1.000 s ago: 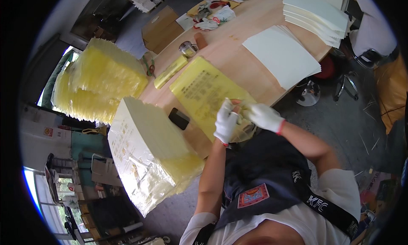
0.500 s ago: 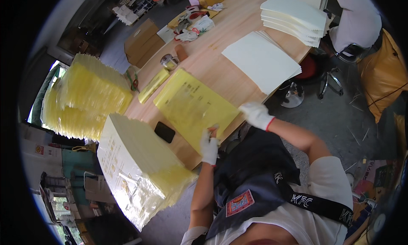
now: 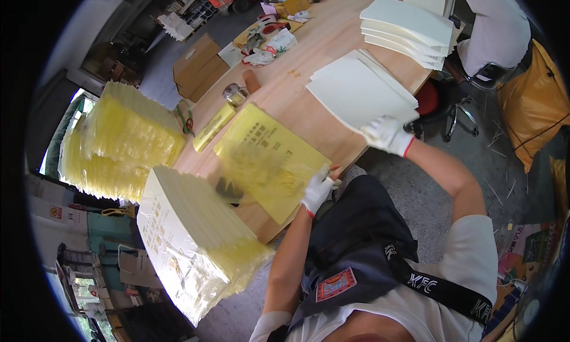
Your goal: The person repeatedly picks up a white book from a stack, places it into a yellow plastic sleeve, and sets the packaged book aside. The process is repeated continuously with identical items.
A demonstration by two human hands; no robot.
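Note:
My left hand (image 3: 319, 189), in a white glove with bare fingertips, pinches the near edge of a see-through yellow plastic sleeve (image 3: 237, 170). The sleeve lies partly lifted over a stack of printed yellow sleeves (image 3: 261, 131) and blurs the dark phone (image 3: 228, 191) beneath it. To the right, my gloved right hand (image 3: 387, 135) is closed on the near corner of a white sheet (image 3: 350, 93). That sheet sits on top of a small fanned pile, its near edge slightly curved.
Tall bundles of yellow sleeves (image 3: 124, 143) and a wrapped white-and-yellow stack (image 3: 190, 241) stand at the left. A metal tin (image 3: 234, 94) and narrow yellow block (image 3: 214, 126) lie beyond the sleeves. Far right, a person (image 3: 493, 27) sits beside stacked white sheets (image 3: 407, 30).
My right hand has left the yellow sleeves and moved right to the white sheets, drawing the top one nearer. My left hand has moved right and farther along with the sleeve's edge.

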